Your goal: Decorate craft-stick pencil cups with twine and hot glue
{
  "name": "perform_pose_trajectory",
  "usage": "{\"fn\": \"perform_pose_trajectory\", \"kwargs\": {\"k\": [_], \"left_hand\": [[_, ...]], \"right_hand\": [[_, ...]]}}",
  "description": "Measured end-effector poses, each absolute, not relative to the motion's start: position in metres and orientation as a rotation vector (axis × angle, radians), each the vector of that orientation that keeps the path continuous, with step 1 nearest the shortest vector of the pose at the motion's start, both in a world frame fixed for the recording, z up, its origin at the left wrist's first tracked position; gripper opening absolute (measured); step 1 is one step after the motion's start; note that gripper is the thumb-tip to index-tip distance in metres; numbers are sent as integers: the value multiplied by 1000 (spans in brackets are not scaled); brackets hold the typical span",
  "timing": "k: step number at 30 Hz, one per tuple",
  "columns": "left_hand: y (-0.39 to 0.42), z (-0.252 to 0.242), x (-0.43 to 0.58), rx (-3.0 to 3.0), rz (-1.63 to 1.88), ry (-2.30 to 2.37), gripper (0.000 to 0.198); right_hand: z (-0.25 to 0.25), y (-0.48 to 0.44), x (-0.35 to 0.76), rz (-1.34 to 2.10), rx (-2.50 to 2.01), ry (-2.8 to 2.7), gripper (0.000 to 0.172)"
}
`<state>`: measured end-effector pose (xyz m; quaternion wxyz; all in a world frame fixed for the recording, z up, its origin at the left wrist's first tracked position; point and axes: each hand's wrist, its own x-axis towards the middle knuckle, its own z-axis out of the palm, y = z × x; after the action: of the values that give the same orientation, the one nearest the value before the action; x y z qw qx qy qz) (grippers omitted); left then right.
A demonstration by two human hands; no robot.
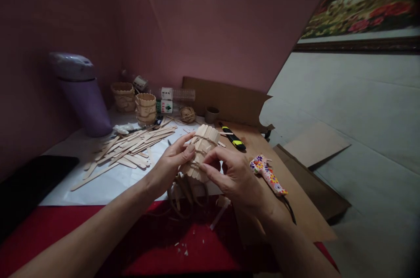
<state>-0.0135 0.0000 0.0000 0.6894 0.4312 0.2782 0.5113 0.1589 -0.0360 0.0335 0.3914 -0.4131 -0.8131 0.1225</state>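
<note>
Stick-clad cup held above white paper's near edge: left hand clamped on its side, right hand pinching lower twine. Step: probably securing twine, dim from here; next move needs steady pressure.

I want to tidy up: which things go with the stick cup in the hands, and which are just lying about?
Seem to belong: stick cup, wooden sticks, ball of twine, glue gun, knife.

Probably just lying about: purple bottle, plastic bottles.
</note>
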Motion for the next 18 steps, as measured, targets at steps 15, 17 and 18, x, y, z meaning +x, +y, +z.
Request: {"fn": "perform_pose_trajectory", "kwargs": {"k": [15,17,18], "left_hand": [[-2,6,-11,852,1087,515,63],[-2,6,-11,843,1091,521,61],[-2,5,-11,845,1094,526,60]], "right_hand": [[14,-38,159,348,-970,-1816,7],[13,-38,158,336,-976,-1842,7],[13,-38,157,332,-985,-1856,8]]}}
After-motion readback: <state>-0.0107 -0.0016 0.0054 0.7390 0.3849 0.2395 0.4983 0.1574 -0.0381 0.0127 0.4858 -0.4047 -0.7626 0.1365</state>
